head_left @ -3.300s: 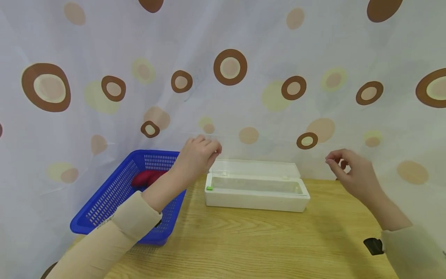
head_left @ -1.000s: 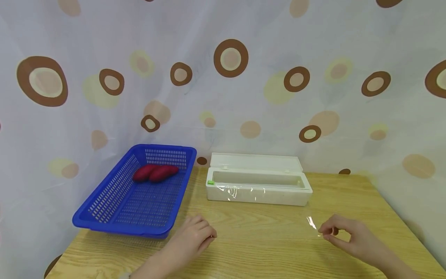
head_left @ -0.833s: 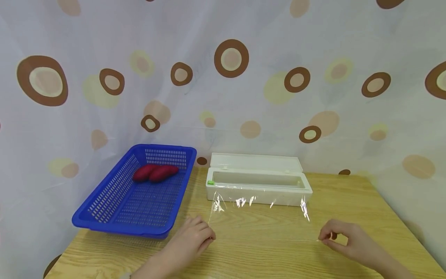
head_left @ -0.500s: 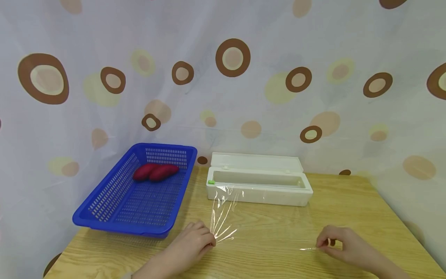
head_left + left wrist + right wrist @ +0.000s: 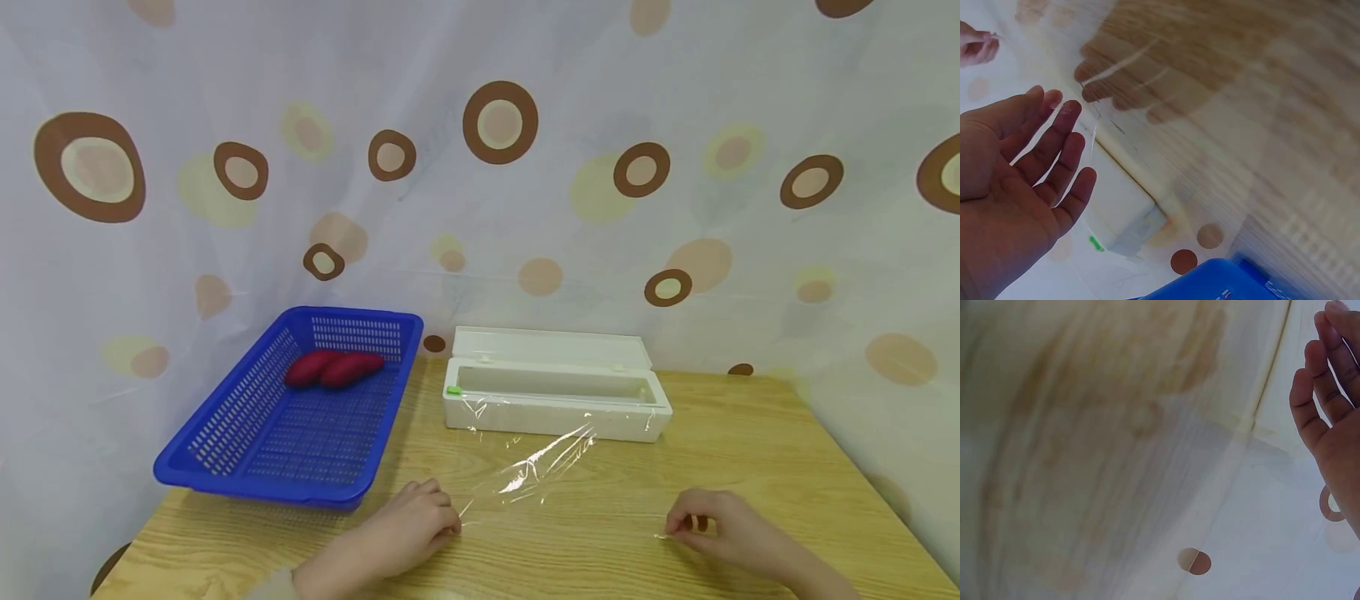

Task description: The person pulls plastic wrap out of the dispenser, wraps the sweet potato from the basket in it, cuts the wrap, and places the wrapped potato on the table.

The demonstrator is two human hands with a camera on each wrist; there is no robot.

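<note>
A clear sheet of cling film (image 5: pixel 536 467) runs from the white cling film dispenser (image 5: pixel 555 422) toward me, low over the wooden table, with bright creases near its middle. My left hand (image 5: pixel 416 525) pinches its near left corner between thumb and index finger; the other fingers are loosely bent, as the left wrist view shows. At the near right corner, my right hand (image 5: pixel 712 529) pinches the film between thumb and fingertip. The dispenser's lid (image 5: pixel 551 348) stands raised at the back, and a green slider (image 5: pixel 453 390) sits at the left end of its front edge.
To the left stands a blue plastic basket (image 5: pixel 262 496) holding two dark red sweet potatoes (image 5: pixel 352 369), close to my left forearm. A patterned curtain (image 5: pixel 480 217) hangs behind the table (image 5: pixel 750 450) and along its sides.
Both hands have come down from high up to low over the table's near part, drawing the film out. Lately the creases shifted from my left hand to the middle; my right hand moved slightly left.
</note>
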